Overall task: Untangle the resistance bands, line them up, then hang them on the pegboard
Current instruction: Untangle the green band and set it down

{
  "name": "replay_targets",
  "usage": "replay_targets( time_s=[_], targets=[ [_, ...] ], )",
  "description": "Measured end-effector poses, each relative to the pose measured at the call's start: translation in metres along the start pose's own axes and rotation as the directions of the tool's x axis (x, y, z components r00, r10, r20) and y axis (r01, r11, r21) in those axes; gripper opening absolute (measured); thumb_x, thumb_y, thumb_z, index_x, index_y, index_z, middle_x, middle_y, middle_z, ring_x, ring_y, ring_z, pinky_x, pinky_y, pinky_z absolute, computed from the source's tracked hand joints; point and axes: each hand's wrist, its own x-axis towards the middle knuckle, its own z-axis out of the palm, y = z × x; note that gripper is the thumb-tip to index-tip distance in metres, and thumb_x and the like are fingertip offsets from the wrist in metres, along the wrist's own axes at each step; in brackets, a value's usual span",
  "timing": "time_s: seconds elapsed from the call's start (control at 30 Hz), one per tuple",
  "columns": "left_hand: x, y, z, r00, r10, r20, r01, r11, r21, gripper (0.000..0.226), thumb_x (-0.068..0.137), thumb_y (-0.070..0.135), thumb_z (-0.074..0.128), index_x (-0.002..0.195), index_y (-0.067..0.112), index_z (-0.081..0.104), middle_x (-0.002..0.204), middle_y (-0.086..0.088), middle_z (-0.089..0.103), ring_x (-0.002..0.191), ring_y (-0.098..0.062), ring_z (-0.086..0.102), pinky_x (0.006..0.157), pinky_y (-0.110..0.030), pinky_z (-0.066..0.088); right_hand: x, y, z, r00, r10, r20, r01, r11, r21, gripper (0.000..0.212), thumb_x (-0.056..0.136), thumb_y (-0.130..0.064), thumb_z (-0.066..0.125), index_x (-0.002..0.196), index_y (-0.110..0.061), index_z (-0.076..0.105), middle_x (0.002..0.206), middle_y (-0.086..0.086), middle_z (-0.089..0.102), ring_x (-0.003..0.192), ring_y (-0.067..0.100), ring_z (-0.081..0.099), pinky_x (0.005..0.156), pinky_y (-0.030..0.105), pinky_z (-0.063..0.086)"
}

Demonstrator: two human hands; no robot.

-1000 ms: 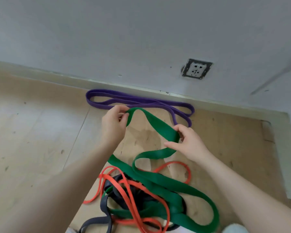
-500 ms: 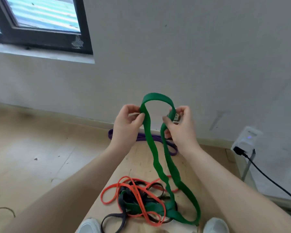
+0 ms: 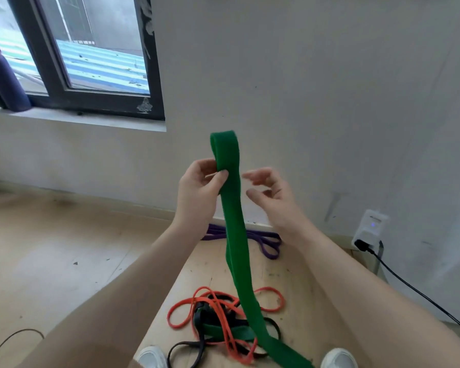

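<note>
A wide green band (image 3: 237, 243) hangs doubled from my left hand (image 3: 197, 189), which pinches it just below its top fold, raised in front of the wall. Its lower end trails into the pile on the floor. My right hand (image 3: 270, 192) hovers just right of the band, fingers apart, holding nothing. On the wooden floor between my feet lies a tangle of an orange band (image 3: 218, 312) and a black band (image 3: 197, 351). A purple band (image 3: 263, 240) lies stretched along the base of the wall, partly hidden behind my arms and the green band.
A dark-framed window (image 3: 98, 96) with a sill is at upper left, a purple bottle (image 3: 3, 75) on the sill. A white plug adapter (image 3: 369, 229) with a black cable (image 3: 422, 296) sits on the right wall. My white shoes (image 3: 339, 358) show at the bottom. No pegboard is in view.
I have stood up and lifted the green band higher. My right hand has let go of it and opened. The band's two strands now hang flat together from my left hand.
</note>
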Motion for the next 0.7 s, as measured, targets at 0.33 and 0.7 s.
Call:
replay_targets(
  time_s=[0.33,0.7],
  targets=[
    [0.016,0.044,0.02,1.0,-0.004,0.025,0.007,0.996,-0.094,0.011,0.087,0.006,0.061,0.096,0.013,0.059,0.097,-0.007,0.068,0.092,-0.02,0.067,0.085,-0.036,0.056,-0.049,0.039,0.011,0.929,0.272,0.253,-0.312,0.941,0.133,0.035,0.086,-0.03,0.06,0.117,-0.036,0.046,0.113,-0.005,0.065,0.103,0.011,0.064,0.095,0.035,0.05],
    [0.024,0.072,0.032,0.974,-0.223,0.045,0.217,0.852,-0.477,0.004,0.091,0.008,0.057,0.095,0.008,0.058,0.089,-0.009,0.066,0.079,-0.019,0.065,0.071,-0.031,0.058,-0.028,0.021,0.033,0.984,0.098,-0.152,-0.077,0.987,0.14,0.043,0.087,-0.018,0.064,0.12,-0.033,0.041,0.109,-0.014,0.061,0.098,0.005,0.062,0.088,0.035,0.055]
  ],
)
